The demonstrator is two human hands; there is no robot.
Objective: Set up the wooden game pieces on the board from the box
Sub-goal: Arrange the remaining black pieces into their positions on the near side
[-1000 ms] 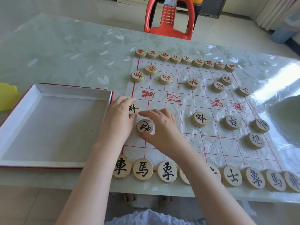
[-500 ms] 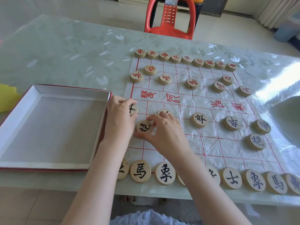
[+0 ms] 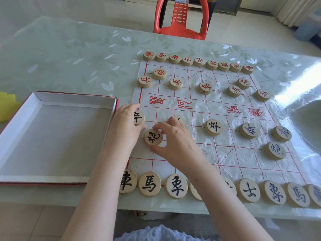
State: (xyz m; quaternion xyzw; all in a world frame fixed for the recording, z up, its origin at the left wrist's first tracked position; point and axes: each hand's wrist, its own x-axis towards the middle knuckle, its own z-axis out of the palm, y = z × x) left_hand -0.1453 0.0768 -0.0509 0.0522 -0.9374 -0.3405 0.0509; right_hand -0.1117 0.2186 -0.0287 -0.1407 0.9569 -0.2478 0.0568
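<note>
A white sheet board [image 3: 225, 153] with a red grid lies on the table. Round wooden pieces with red characters stand along its far side; black-lettered ones line the near edge. My right hand [image 3: 175, 143] pinches a black-lettered cannon piece [image 3: 153, 137] lying flat on the board's left part. My left hand [image 3: 124, 127] rests on a black-lettered soldier piece [image 3: 139, 117] at the left edge, fingers curled over it. Another soldier piece [image 3: 177, 119] is mostly hidden behind my right fingers. The shallow white box [image 3: 57, 100] with a red outside lies empty at left.
A red plastic chair [image 3: 182, 20] stands behind the table's far edge. A yellow object [image 3: 7, 106] lies at the far left beside the box. The table carries a glossy green leaf-patterned cover [image 3: 69, 58]. Glare falls on the right side.
My right hand has turned the cannon piece and settled it flatter on the board. My left hand stays on the soldier piece. The view has shifted slightly.
</note>
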